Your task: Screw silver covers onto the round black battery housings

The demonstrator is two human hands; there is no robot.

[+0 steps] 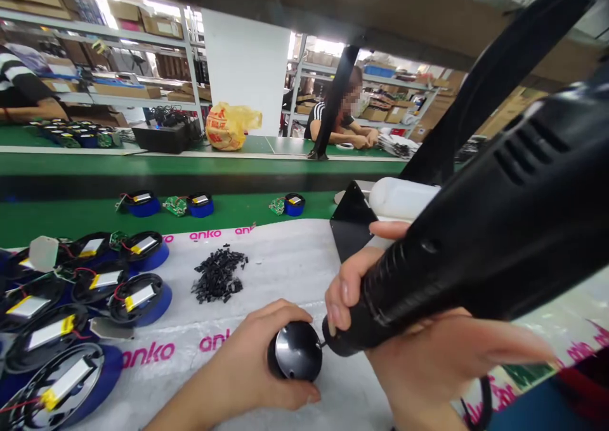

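My left hand point(257, 361) is wrapped round a small black round part point(299, 350) with a shiny, slightly domed face. A large black electric screwdriver point(447, 253) slants in from the upper right, gripped near its nose by my right hand point(419, 361). Its thin bit meets the right side of the round part; whether it sits in a screw cannot be made out. Beyond my left hand lies a heap of small black pieces point(219, 275) on a white foam sheet point(290, 259) printed "anko". Blue round housings point(155, 304) with batteries and wires crowd the left side.
Several more housings point(200, 205) with green circuit boards stand on the green belt. A black angled plate point(354, 218) and a white bottle point(404, 197) are behind the screwdriver. Across the belt are a yellow plastic bag point(231, 126), a black box point(164, 137) and two people working.
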